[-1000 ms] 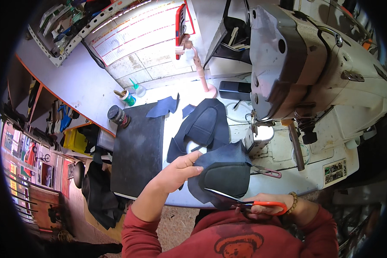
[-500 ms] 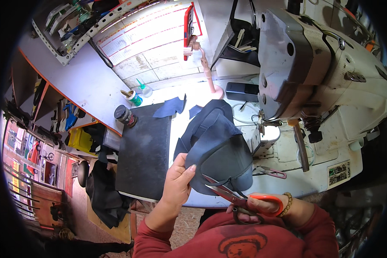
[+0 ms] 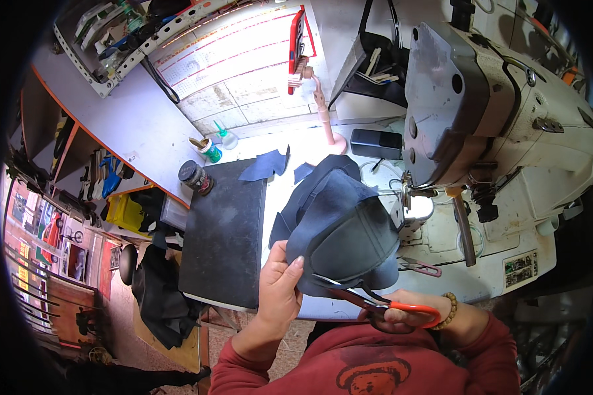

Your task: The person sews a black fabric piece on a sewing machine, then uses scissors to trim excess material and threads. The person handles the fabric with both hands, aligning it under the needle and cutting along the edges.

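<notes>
A dark navy sewn piece [image 3: 356,243], curved and made of several panels with stitched seams, is held up at the table's front edge. What it is a part of, I cannot tell. My left hand [image 3: 282,286] pinches its left edge, thumb on top. In my right hand [image 3: 396,319] is a pair of scissors [image 3: 420,312] with orange handles. Their blades point left along the lower edge of the piece, partly hidden by it. A beaded bracelet sits on my right wrist.
At right stands a large sewing machine [image 3: 487,118], its needle area close to the piece. Pink-handled snips [image 3: 424,268] lie before it. A black board [image 3: 221,237], a dark jar [image 3: 196,178], blue scraps [image 3: 267,166] and a pink stand [image 3: 324,122] with a red-framed device occupy the table.
The piece has tilted and shifted slightly right, showing more of its rounded panel. My right hand and the scissors have moved right, with the blades now more covered by the piece.
</notes>
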Demonstrator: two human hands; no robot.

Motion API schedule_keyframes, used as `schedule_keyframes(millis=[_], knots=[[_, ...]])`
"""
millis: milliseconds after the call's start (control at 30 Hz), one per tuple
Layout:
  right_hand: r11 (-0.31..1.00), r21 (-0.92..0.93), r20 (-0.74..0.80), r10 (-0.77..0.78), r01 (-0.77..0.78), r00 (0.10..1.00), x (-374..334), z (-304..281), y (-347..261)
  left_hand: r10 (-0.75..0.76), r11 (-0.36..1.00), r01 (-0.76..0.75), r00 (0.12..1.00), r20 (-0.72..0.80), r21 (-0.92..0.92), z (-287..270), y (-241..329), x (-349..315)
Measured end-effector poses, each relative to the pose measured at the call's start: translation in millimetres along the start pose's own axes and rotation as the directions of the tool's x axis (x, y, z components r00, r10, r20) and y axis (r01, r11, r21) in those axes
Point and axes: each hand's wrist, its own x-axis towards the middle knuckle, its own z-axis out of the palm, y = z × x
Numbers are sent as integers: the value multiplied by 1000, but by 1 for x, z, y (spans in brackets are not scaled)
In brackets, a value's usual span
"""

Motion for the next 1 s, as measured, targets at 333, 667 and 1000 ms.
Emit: schedule_keyframes(millis=[333,667,1000], knots=[[1000,-25,-17,18,-18,1000,-1,4,2,201,977,-195,977,-73,81,11,-22,-8],[989,-71,-98,120,-127,988,-1,1,-2,-117,965,110,993,-17,-238,4,-23,-8],[898,-427,-120,63,-109,991,-20,-8,-3,-606,791,576,785,132,205,-20,7,51]])
